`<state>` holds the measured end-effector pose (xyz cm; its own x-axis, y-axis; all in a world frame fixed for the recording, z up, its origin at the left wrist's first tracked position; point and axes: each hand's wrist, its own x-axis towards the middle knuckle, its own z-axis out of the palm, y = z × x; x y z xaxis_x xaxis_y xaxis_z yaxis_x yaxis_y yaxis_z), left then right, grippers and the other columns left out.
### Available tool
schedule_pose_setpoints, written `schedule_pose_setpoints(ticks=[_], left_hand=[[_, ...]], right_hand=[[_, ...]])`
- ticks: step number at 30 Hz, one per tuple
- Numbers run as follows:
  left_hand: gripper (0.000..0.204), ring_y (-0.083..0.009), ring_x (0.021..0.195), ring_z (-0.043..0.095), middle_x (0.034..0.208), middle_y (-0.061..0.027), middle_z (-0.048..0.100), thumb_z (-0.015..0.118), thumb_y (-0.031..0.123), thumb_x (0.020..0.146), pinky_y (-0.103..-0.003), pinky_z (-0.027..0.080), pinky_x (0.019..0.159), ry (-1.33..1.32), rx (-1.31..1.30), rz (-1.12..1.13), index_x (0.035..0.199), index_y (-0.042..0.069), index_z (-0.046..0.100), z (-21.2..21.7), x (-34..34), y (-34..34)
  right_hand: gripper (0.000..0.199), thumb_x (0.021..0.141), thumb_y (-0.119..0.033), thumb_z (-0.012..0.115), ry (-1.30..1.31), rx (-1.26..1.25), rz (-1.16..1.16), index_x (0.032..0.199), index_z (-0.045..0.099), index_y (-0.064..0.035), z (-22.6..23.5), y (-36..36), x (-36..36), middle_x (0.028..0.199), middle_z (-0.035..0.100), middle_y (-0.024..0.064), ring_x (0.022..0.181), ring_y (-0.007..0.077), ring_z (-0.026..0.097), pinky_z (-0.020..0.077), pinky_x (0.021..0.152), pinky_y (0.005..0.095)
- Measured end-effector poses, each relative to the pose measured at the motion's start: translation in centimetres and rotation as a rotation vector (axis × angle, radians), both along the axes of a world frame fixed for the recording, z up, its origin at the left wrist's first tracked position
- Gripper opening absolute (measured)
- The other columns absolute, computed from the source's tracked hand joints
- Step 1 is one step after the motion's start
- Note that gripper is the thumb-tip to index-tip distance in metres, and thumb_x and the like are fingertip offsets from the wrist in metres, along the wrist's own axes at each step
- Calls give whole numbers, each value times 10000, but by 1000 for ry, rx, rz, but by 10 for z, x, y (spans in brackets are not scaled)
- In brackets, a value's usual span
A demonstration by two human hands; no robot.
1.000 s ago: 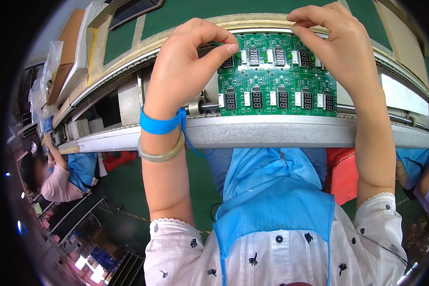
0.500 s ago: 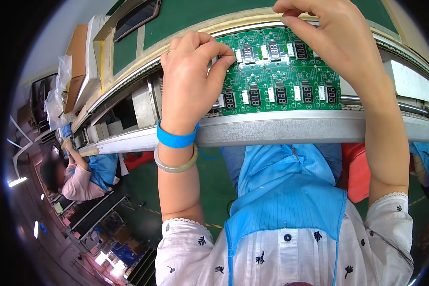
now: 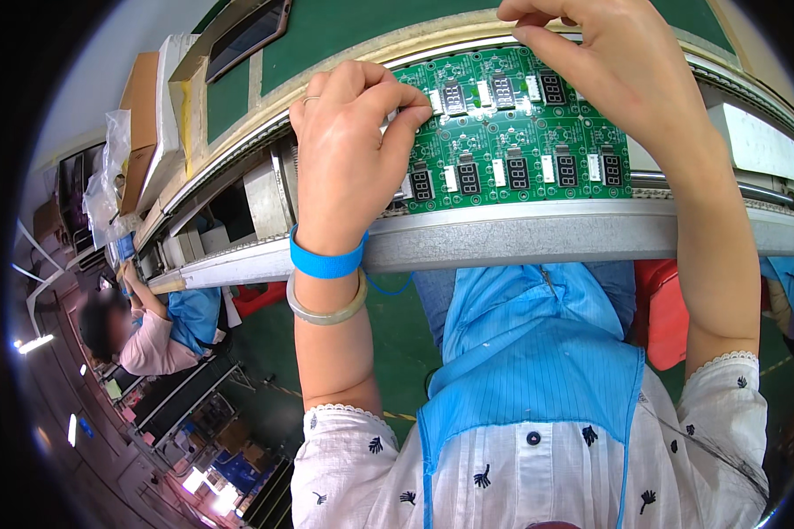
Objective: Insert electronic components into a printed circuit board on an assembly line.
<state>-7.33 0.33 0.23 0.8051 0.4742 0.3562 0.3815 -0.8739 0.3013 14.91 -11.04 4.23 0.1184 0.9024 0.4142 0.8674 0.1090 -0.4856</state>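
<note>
A green circuit board panel (image 3: 538,132) lies between the rails of a metal track. Two rows of dark digit displays (image 3: 517,174) and white connectors (image 3: 451,179) are mounted on it. My left hand (image 3: 348,145) is over the panel's left end, thumb and forefinger pinched together; whatever they may hold is hidden. Over the panel's far right part is my right hand (image 3: 622,75), fingers curled and thumb close to the fingertips near the far rail. Anything in its pinch is too small to make out, and the picture's top edge cuts off some of the hand.
The near metal rail (image 3: 520,236) runs between my body and the panel. A dark phone-like device (image 3: 249,37) lies at the far left, beside a cardboard piece (image 3: 141,132) and clear plastic (image 3: 108,189). Another person (image 3: 154,339) works at the left. A red stool (image 3: 664,313) stands below the rail.
Both hands keep nearly the same pose and place. The panel appears slightly further left in the picture, and my right hand has shifted slightly left too.
</note>
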Motion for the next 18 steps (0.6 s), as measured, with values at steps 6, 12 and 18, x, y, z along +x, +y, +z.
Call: schedule_pose_setpoints(ticks=[6,12,18], left_hand=[[89,-246,936,578,924,-7,628,823,139,775,-405,370,821,-15,-62,18,834,111,764,3,0,-1],[102,-269,870,604,909,-40,676,820,119,782,-382,456,773,-98,-197,12,866,83,775,6,-1,14],[157,-126,944,665,1044,-48,744,733,149,959,-276,514,879,-65,-94,65,1078,57,780,43,35,59]], right_hand=[[139,861,-66,682,41,-23,-14,939,745,32,3,0,-1,872,739,165,880,329,671,533,819,418],[149,861,-56,681,189,-10,-61,951,745,44,10,1,-2,857,732,167,833,297,680,542,782,390],[145,862,-58,679,-23,81,-136,930,749,50,16,42,41,815,725,174,744,262,699,553,704,367]])
